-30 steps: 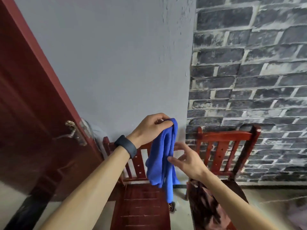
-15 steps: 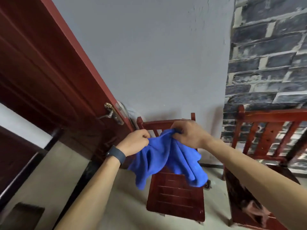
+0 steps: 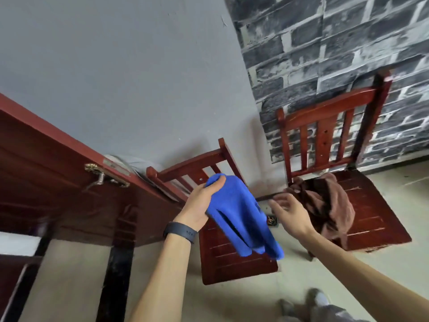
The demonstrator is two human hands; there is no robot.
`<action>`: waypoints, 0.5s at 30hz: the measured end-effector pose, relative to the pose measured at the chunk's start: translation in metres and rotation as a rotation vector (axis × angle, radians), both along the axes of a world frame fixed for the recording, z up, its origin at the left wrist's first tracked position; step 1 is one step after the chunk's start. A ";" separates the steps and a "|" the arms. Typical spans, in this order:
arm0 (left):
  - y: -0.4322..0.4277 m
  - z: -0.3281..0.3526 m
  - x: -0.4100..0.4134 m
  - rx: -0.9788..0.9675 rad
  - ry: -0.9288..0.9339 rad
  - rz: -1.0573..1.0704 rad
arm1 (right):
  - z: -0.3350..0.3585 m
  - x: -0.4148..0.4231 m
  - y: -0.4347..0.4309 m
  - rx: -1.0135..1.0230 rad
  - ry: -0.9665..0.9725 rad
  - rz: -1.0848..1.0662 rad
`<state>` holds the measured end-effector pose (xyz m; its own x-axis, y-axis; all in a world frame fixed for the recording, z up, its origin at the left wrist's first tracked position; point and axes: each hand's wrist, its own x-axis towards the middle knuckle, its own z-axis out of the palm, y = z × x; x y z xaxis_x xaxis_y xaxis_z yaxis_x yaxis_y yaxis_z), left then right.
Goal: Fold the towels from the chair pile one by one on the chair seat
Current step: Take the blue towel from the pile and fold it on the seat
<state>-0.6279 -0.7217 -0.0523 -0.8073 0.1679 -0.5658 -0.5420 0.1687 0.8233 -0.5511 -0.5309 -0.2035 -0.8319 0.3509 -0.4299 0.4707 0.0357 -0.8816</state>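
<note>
Head view, items as we log them:
- Left hand (image 3: pixel 199 203): ours, fingers curled round the top of the blue towel (image 3: pixel 239 217); dark wristband (image 3: pixel 180 232).
- Blue towel: hangs bunched in the air above the left chair seat (image 3: pixel 222 256).
- Right hand (image 3: pixel 290 212): fingers spread and loose, holding nothing, just beside the towel.
- Brown towel pile (image 3: pixel 329 205): heaped on the right chair seat (image 3: pixel 376 219).
- Red-brown door (image 3: pixel 46 182): at left.

At frame centre I see the blue cloth towel (image 3: pixel 241 217) hanging from my left hand (image 3: pixel 199 205) above the red wooden slatted chair (image 3: pixel 222 263); my right hand (image 3: pixel 292 214) is just right of it. Further right, a crumpled brown towel pile (image 3: pixel 332 203) lies on a second red wooden chair (image 3: pixel 376 212).
</note>
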 end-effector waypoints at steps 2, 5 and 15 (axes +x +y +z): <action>0.014 -0.009 0.005 0.086 -0.032 0.047 | -0.027 0.028 0.013 -0.075 -0.106 0.004; 0.028 -0.016 0.010 0.138 -0.068 0.060 | -0.044 0.048 0.027 -0.443 -0.242 0.039; 0.010 0.001 0.008 -0.015 0.089 0.081 | -0.032 0.006 0.062 -0.402 -0.062 -0.223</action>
<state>-0.6201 -0.7119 -0.0514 -0.8652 0.0919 -0.4929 -0.4789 0.1400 0.8667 -0.5447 -0.4687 -0.2358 -0.7231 0.3136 -0.6155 0.4804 -0.4119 -0.7743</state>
